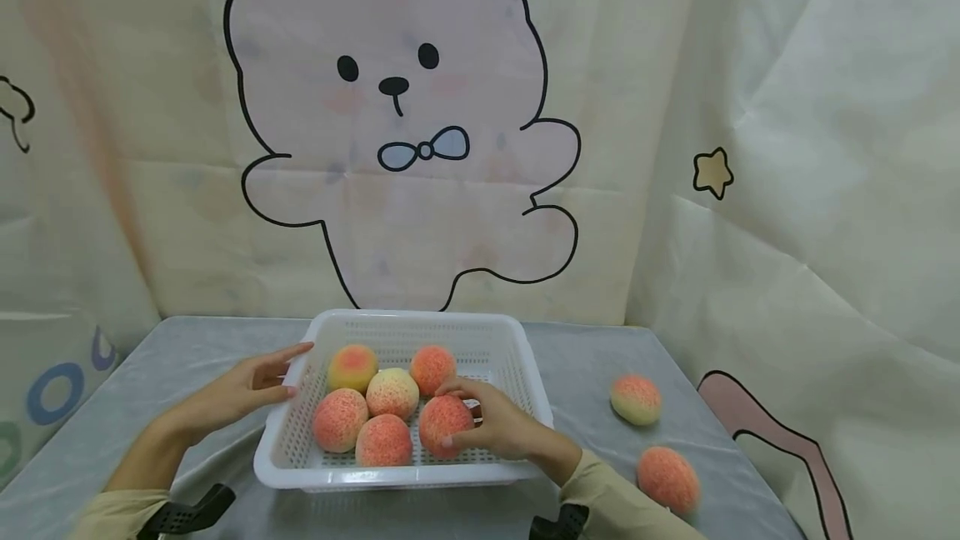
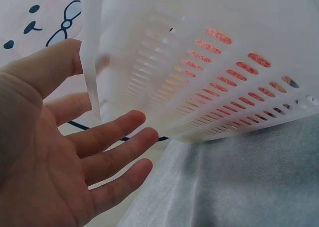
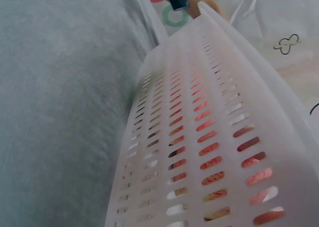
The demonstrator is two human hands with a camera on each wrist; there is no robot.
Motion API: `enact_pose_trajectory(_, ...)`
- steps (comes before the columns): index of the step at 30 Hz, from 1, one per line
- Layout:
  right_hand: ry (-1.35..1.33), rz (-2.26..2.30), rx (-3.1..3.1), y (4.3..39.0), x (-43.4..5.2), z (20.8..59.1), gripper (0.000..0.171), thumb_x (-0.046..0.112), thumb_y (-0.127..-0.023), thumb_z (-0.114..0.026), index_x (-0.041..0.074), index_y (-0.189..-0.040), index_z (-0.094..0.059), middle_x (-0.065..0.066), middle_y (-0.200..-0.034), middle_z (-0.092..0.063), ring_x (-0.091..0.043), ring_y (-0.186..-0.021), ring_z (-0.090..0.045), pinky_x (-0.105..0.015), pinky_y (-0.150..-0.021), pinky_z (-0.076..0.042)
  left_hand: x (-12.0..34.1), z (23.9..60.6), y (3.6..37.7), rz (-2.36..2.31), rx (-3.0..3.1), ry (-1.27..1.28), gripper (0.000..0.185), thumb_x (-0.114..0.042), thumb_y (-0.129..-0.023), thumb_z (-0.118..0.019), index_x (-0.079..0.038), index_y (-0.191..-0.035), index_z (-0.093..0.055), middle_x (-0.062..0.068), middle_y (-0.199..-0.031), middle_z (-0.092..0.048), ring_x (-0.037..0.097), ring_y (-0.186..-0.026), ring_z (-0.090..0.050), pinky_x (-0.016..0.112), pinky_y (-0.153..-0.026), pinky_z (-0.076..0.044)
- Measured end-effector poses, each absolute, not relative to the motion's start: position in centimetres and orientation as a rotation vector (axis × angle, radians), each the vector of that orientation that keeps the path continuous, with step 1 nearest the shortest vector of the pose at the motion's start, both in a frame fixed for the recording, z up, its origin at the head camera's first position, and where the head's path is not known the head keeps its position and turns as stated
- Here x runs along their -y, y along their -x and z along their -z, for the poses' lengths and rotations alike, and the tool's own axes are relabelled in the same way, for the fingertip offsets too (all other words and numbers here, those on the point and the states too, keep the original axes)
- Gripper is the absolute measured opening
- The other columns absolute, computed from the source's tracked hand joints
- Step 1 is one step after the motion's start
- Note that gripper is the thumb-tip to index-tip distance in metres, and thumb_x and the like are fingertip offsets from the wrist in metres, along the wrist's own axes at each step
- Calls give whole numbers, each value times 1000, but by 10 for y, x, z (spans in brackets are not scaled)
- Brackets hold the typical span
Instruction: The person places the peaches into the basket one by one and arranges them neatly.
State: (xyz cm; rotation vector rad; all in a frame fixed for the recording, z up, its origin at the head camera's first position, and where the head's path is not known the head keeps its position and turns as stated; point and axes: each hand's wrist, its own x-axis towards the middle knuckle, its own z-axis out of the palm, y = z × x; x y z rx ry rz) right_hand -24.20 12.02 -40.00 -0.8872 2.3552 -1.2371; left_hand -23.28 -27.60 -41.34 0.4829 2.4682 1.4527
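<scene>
My right hand (image 1: 495, 422) reaches over the near right rim of a white perforated plastic basket (image 1: 337, 477) and grips a red-orange peach (image 1: 442, 427), its thumb and fingers around the fruit. Several other peaches lie in the basket, among them a pale speckled peach (image 1: 393, 394) and a yellowish peach (image 1: 352, 368). At the basket's left side is my left hand (image 1: 232, 394). Its thumb and index finger rest over the rim (image 2: 91, 53), while the other fingers (image 2: 112, 160) spread loosely outside the wall. The right wrist view shows the basket's slotted outer wall (image 3: 189, 137), with the right hand hidden.
Right of the basket, a yellow-and-red peach (image 1: 636, 400) and a redder peach (image 1: 667, 480) lie on the grey cloth-covered table (image 1: 577, 373). The redder one is close to my right sleeve (image 1: 615, 498). A printed curtain (image 1: 600, 90) hangs behind the table.
</scene>
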Motion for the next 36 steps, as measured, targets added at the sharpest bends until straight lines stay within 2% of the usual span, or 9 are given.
enact_pose_trajectory(5,892,1186,-2354,243,-119,401,53,6,-85,-80,9,-132,-56,-10,-139,-57,-31,-130,-54,-31,-91,-55,275,415,233,-1460,-2481,-468,76,-26,-101,-60,-7,-162,-19,35,-155,-38,44,-130,-56,61,-95,-54)
enact_pose_trajectory(10,899,1153,-2340,243,-119,401,51,5,-83,-81,14,-125,-56,-10,-139,-55,-24,-121,-60,-24,-84,-55,275,416,232,-1465,-2492,-453,78,-29,-100,-61,-10,-163,-18,33,-157,-36,45,-130,-56,61,-94,-55)
enact_pose_trajectory(15,898,1160,-2317,242,-119,400,50,4,-82,-81,15,-124,-57,-12,-139,-56,-18,-110,-64,-24,-82,-55,274,416,232,-1469,-2489,-450,78,-28,-100,-61,-10,-163,-19,33,-158,-35,46,-131,-55,61,-94,-55)
enact_pose_trajectory(23,874,1126,-2323,241,-121,401,48,6,-83,-82,18,-123,-57,-12,-138,-58,-28,-116,-61,-25,-79,-55,273,416,232,-1466,-2486,-448,77,-28,-100,-61,-10,-162,-19,33,-158,-34,48,-132,-53,62,-95,-54)
enact_pose_trajectory(30,874,1062,-2336,243,-121,403,47,10,-84,-82,19,-122,-55,-12,-132,-61,-29,-116,-62,-29,-87,-54,273,417,232,-1468,-2483,-456,77,-28,-101,-61,-9,-162,-19,33,-158,-35,47,-131,-54,62,-95,-54)
enact_pose_trajectory(36,897,1048,-2290,244,-121,405,42,11,-89,-77,19,-123,-54,-7,-140,-55,-29,-131,-55,-30,-101,-50,273,416,233,-1456,-2494,-448,77,-28,-101,-61,-10,-162,-19,33,-157,-35,46,-131,-55,62,-95,-54)
